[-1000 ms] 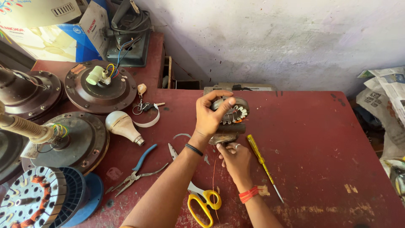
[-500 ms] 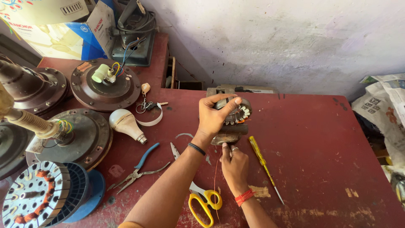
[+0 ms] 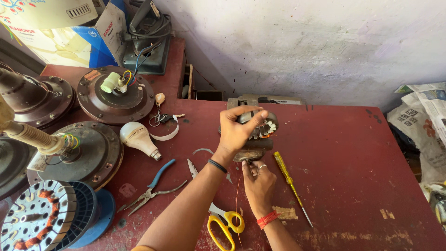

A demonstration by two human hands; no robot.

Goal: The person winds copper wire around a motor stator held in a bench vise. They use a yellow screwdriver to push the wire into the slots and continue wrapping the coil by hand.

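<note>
Nearest, yellow-handled scissors [image 3: 222,226] lie on the red table [image 3: 353,186], and just beyond them the right hand [image 3: 258,183] pinches a thin copper wire [image 3: 238,195] at the motor's underside. Above it the left hand [image 3: 235,131] is closed over the small wound motor stator [image 3: 260,128], held just off the table near the far wall. It looks dense and rigid, best gripped by its outer iron core, since the windings seem fragile.

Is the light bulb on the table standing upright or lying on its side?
Lying on its side: the light bulb rests lengthwise on the red table, its white dome toward the upper left and its metal base toward the lower right.
</note>
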